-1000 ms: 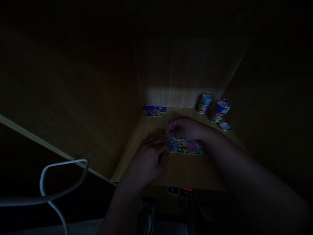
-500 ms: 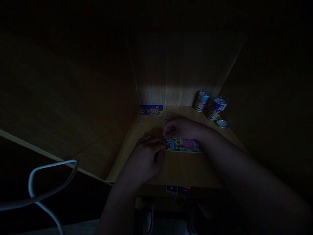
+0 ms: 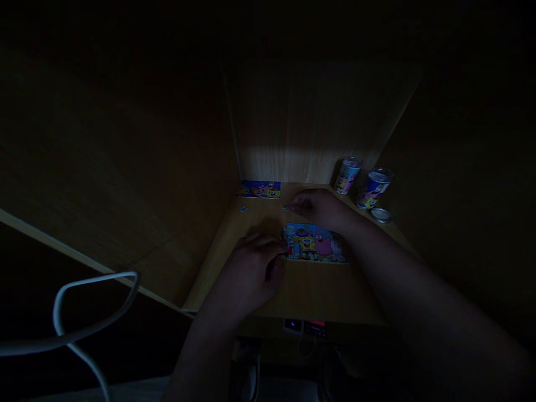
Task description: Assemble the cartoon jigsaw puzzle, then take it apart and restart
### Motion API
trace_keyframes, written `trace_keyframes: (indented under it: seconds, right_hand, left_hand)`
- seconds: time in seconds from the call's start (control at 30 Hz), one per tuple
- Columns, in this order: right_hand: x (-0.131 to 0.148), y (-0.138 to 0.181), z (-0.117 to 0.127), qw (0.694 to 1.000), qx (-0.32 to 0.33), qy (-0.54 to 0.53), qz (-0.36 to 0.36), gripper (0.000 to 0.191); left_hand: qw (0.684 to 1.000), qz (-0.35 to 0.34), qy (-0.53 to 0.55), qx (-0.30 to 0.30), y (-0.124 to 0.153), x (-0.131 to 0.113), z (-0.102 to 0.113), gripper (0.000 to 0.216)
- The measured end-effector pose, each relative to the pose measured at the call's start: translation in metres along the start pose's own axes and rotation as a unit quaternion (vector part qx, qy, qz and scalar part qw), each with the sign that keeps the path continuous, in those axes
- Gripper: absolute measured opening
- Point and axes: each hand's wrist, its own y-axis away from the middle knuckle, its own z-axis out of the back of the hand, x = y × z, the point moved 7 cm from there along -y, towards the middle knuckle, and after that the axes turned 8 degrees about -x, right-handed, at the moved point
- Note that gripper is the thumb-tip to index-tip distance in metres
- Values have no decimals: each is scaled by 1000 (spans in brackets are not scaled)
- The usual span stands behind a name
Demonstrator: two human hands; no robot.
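Observation:
A colourful cartoon jigsaw (image 3: 315,243) lies flat on a small wooden desk (image 3: 310,287) in a very dark cubicle. My left hand (image 3: 255,271) rests at the jigsaw's left edge, fingers curled and pinched against that edge. My right hand (image 3: 317,205) reaches past the jigsaw's far side, its fingertips at a tiny loose piece (image 3: 285,208) on the desk. Whether those fingers hold the piece is lost in the dark. Another small piece (image 3: 243,209) lies further left.
A printed cartoon card (image 3: 258,190) lies at the back left corner. Two cartoon-printed tins (image 3: 347,175) (image 3: 372,188) stand at the back right with a round lid (image 3: 382,215) beside them. Wooden walls close in on three sides. A white cable (image 3: 79,312) loops at lower left.
My right hand has lifted off the jigsaw's top left part and moved away toward the loose piece behind it, uncovering the whole picture. My left hand has stayed at the left edge.

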Motion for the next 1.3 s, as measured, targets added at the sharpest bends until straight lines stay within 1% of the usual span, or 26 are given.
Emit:
trace_keyframes:
  seconds: [0.07, 0.13, 0.23, 0.37, 0.47, 0.57, 0.7, 0.8, 0.93, 1.1, 1.3]
  right_hand:
    - [-11, -1, 10, 998, -42, 38, -4, 21]
    - [-19, -2, 11, 997, -50, 60, 3, 21]
    - [-22, -3, -1, 997, -39, 66, 33, 23]
    - [-18, -5, -19, 995, -14, 54, 87, 29]
    - [-18, -6, -24, 994, 1, 54, 99, 27]
    - [-19, -6, -22, 994, 13, 59, 89, 22]
    - [-23, -6, -17, 995, 7, 84, 45, 24]
    - [-21, -7, -17, 994, 9, 105, 23, 16]
    - [-17, -8, -19, 993, 19, 119, 6, 20]
    - [-14, -7, -19, 995, 41, 92, -1, 9]
    - [-21, -4, -17, 998, 51, 39, -21, 9]
  left_hand:
    - [1000, 4, -1, -4, 0, 1, 0, 29]
    - [1000, 7, -5, -2, 0, 1, 0, 31]
    - [1000, 6, -18, 1, -1, 0, -1, 35]
    - [1000, -2, -28, 10, -1, -3, -1, 37]
    - [999, -4, -29, 23, -1, -4, -3, 35]
    - [999, -1, -31, 26, -2, -4, -3, 30]
    - [999, -4, -28, 31, -1, -3, -4, 27]
    - [999, -6, -30, 27, -1, -3, -4, 26]
    - [999, -6, -27, 30, -2, -4, -4, 25]
    - [999, -7, -28, 26, -3, -5, -4, 25]
    - [999, -10, -28, 26, -1, -3, -6, 25]
